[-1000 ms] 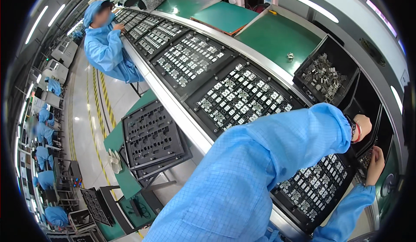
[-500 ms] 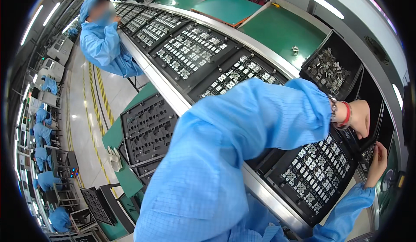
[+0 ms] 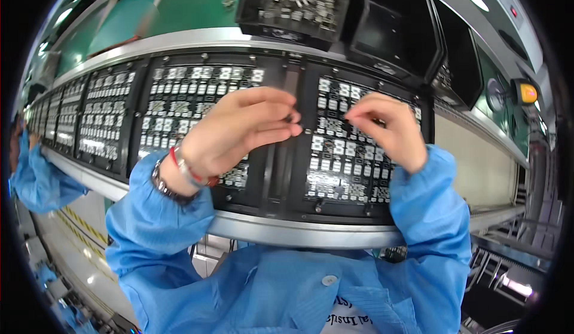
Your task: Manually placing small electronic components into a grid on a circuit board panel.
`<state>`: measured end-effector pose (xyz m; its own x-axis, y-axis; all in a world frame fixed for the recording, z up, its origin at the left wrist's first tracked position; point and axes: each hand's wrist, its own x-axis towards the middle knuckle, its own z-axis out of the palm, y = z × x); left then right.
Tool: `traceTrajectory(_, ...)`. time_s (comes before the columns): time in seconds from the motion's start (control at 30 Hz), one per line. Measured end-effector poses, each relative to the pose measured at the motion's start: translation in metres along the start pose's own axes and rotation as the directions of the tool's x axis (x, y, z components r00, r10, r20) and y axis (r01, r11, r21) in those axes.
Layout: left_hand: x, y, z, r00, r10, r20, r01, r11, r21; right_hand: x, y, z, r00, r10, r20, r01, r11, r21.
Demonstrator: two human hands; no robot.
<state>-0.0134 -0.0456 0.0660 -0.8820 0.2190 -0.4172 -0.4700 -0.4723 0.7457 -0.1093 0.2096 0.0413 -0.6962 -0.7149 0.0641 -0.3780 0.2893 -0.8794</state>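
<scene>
My left hand (image 3: 242, 127), with a red band and a dark bracelet at the wrist, is over the gap between two black trays. Its fingers are curled together, and a small dark bit shows at the tips, too small to name. Over the right tray (image 3: 314, 205), my right hand (image 3: 391, 127) has thumb and forefinger pinched just above the rows; whatever lies between them is hidden. White and silver small parts (image 3: 341, 166) sit in rows in this tray. A similar filled tray (image 3: 134, 145) lies partly under my left hand.
Behind the trays stand a black bin (image 3: 251, 20) of loose metal pieces, a second black bin (image 3: 391, 26) and a third bin (image 3: 457, 53) at right. A metal rail (image 3: 299, 229) edges the line in front of me. Another person's blue sleeve (image 3: 45, 169) is at far left.
The view has swung right. Both hands have left the dark bins on the right and come over the trays, the left with fingers curled, the right pinched.
</scene>
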Motion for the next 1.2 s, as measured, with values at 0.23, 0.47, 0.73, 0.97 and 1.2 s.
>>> traceTrajectory(0.23, 0.000, -0.019, -0.010, 0.998, 0.034, 0.059, -0.027, 0.993, -0.113, 0.001, 0.014, 0.028, 0.999, 0.044, 0.006, -0.044, 0.995, -0.095)
traceTrajectory(0.47, 0.009, -0.028, -0.008, 1.000, 0.026, -0.005, -0.026, 0.996, -0.086, -0.015, 0.011, 0.043, 0.998, -0.013, 0.057, 0.019, 0.995, -0.101)
traceTrajectory(0.73, 0.011, -0.037, 0.003, 0.996, 0.093, 0.001, -0.093, 0.996, 0.017, -0.019, 0.006, 0.050, 0.995, -0.098, 0.024, 0.101, 0.961, -0.258)
traceTrajectory(0.97, 0.011, -0.044, 0.017, 0.991, 0.131, 0.021, -0.132, 0.966, 0.220, -0.008, -0.008, -0.025, 0.868, -0.259, -0.424, 0.106, 0.930, -0.351)
traceTrajectory(1.2, 0.026, -0.061, 0.023, 0.959, 0.271, 0.085, -0.280, 0.851, 0.445, -0.014, 0.058, -0.166, 0.713, -0.149, -0.686, -0.102, 0.945, -0.310)
